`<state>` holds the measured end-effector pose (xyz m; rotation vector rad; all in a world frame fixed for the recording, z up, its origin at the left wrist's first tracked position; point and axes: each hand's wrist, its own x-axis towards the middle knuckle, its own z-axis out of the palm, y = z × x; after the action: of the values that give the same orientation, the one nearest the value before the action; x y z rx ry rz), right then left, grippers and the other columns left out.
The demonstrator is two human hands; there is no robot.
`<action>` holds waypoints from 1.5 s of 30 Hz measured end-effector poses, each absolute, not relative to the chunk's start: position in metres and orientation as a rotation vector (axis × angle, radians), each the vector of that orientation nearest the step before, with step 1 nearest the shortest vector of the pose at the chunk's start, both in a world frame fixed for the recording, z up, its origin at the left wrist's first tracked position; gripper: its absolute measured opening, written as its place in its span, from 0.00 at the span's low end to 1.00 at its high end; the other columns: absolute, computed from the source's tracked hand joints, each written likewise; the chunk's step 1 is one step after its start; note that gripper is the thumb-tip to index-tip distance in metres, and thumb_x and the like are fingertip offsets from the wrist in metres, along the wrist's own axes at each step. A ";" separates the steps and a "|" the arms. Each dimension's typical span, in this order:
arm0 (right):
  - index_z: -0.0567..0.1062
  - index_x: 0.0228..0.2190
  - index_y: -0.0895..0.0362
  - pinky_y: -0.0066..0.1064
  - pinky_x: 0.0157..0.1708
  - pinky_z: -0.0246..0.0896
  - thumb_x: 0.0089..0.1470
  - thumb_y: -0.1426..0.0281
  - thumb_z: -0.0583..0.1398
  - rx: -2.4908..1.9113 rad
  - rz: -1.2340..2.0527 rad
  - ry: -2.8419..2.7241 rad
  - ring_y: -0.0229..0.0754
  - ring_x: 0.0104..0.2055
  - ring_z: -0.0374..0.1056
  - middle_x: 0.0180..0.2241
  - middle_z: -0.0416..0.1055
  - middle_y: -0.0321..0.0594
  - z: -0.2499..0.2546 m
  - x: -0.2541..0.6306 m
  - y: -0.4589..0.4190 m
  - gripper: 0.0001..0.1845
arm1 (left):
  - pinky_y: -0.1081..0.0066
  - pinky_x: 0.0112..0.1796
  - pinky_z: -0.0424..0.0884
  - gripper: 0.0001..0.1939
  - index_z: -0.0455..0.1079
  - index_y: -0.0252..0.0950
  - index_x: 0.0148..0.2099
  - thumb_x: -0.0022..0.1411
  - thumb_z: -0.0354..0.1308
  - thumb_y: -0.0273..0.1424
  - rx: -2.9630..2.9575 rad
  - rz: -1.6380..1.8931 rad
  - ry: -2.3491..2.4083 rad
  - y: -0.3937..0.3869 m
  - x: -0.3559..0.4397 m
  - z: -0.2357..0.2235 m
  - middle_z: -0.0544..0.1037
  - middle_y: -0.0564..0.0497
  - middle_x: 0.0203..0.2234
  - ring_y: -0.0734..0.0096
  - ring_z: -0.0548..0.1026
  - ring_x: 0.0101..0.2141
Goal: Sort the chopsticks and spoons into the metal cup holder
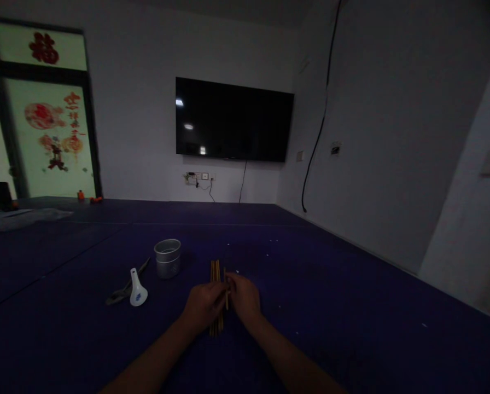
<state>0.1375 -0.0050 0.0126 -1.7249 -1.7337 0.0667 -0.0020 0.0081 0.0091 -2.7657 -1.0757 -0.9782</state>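
Note:
Several yellow-brown chopsticks lie side by side in a bundle on the dark purple tabletop. One more chopstick stands out just right of the bundle, held between the fingertips of both hands. My left hand reaches across the bundle and covers its middle, its fingers closed at that single chopstick. From the other side, my right hand pinches the same chopstick. My fingers hide its middle. A metal cup stands upright to the left of the bundle.
Left of the cup, a white spoon lies over dark grey pliers or a similar tool. Small white specks dot the tabletop. At the far left are a plastic sheet and small orange items. A television hangs beyond.

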 end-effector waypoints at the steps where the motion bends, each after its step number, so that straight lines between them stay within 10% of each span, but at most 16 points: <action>1: 0.76 0.38 0.50 0.26 0.37 0.58 0.57 0.72 0.49 -1.716 0.078 -1.710 0.39 0.38 0.70 0.36 0.76 0.39 0.012 0.138 -0.004 0.16 | 0.74 0.32 0.67 0.12 0.70 0.38 0.39 0.62 0.45 0.32 -2.757 -0.990 -1.087 0.008 -0.002 0.009 0.77 0.49 0.30 0.72 0.74 0.30; 27: 0.76 0.34 0.61 0.23 0.18 0.55 0.45 0.75 0.57 -1.481 0.510 -1.384 0.36 0.19 0.66 0.18 0.70 0.36 -0.014 0.144 0.023 0.12 | 0.75 0.31 0.65 0.10 0.66 0.37 0.38 0.52 0.50 0.25 -2.869 -0.728 -0.713 0.006 -0.009 0.020 0.74 0.51 0.33 0.72 0.72 0.31; 45: 0.78 0.29 0.57 0.24 0.23 0.52 0.45 0.75 0.58 -1.630 0.280 -1.672 0.35 0.23 0.65 0.21 0.73 0.37 -0.005 0.139 0.011 0.09 | 0.68 0.37 0.67 0.20 0.69 0.34 0.41 0.65 0.37 0.37 -2.578 -0.348 -1.745 0.013 -0.006 0.022 0.76 0.43 0.37 0.63 0.75 0.38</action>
<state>0.1387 0.0114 -0.0051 -1.6297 -1.6721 0.2796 -0.0060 0.0125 0.0224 -2.5781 -1.7452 -0.3480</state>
